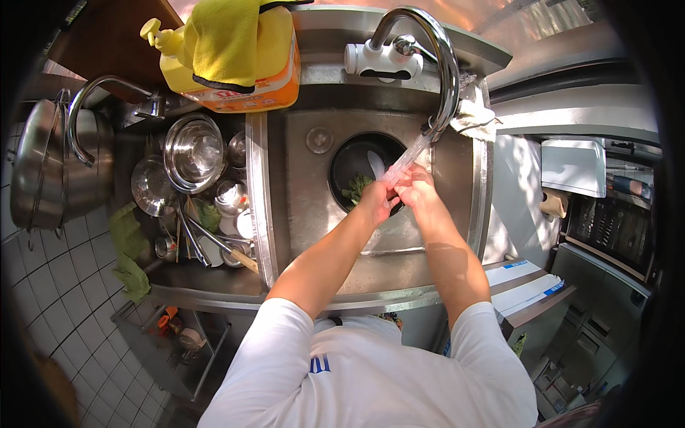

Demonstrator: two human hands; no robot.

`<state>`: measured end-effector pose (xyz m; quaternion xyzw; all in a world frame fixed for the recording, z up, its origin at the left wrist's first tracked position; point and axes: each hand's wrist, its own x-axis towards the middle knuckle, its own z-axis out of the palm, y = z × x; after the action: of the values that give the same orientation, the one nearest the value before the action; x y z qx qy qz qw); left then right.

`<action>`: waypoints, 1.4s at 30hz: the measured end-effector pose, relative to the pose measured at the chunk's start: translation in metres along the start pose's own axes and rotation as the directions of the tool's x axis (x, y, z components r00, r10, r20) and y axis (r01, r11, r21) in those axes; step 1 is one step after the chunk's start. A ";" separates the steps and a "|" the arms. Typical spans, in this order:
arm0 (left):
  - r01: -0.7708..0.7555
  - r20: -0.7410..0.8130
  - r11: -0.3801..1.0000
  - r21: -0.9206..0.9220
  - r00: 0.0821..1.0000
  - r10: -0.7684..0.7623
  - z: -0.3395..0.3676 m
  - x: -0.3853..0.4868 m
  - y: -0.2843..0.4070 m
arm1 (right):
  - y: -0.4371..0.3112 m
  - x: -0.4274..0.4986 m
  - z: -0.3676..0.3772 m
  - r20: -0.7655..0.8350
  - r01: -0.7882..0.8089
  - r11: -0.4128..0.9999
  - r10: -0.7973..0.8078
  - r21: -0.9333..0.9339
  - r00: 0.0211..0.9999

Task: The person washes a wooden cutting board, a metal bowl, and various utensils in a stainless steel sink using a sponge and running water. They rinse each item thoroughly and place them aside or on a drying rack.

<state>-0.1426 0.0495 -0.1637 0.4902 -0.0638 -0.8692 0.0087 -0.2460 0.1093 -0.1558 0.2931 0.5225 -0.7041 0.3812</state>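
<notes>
My left hand (379,201) and my right hand (415,185) are close together under a stream of running water (409,158). It falls from the sprayer end of a curved chrome faucet (448,80). Both hands are above the near right side of a round dark pan or bowl (350,155) in a stainless steel sink (305,198). Green leaves (356,187) lie inside the bowl, beside my left hand. A pale, spoon-like piece (376,164) shows behind the fingers. Water and overlapping fingers hide whether either hand grips anything.
A yellow cloth (227,45) drapes over a large yellow-orange pump bottle (278,80) behind the sink. Metal bowls (193,152), a perforated ladle (152,184) and other utensils fill the left basin. Large pots (40,166) stand farther left. Leaves (128,251) hang over the left edge.
</notes>
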 end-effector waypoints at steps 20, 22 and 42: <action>-0.498 0.352 0.164 0.851 0.775 0.525 -0.026 -0.025 -0.016 | 0.084 0.082 -0.031 -0.118 0.047 0.997 -0.053 -0.054 0.992; -0.286 0.159 0.676 0.679 0.956 0.245 -0.036 -0.016 -0.004 | 0.083 0.063 -0.019 -0.106 -0.142 0.948 0.116 -0.284 0.988; -0.021 -0.247 0.366 0.930 0.701 0.669 -0.098 -0.010 0.053 | 0.116 0.071 -0.020 0.572 0.519 -0.755 0.236 -0.401 0.785</action>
<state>-0.0564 -0.0123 -0.1986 0.6376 -0.6051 -0.4758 -0.0302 -0.1856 0.0928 -0.2784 -0.5406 0.7761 0.1162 0.3032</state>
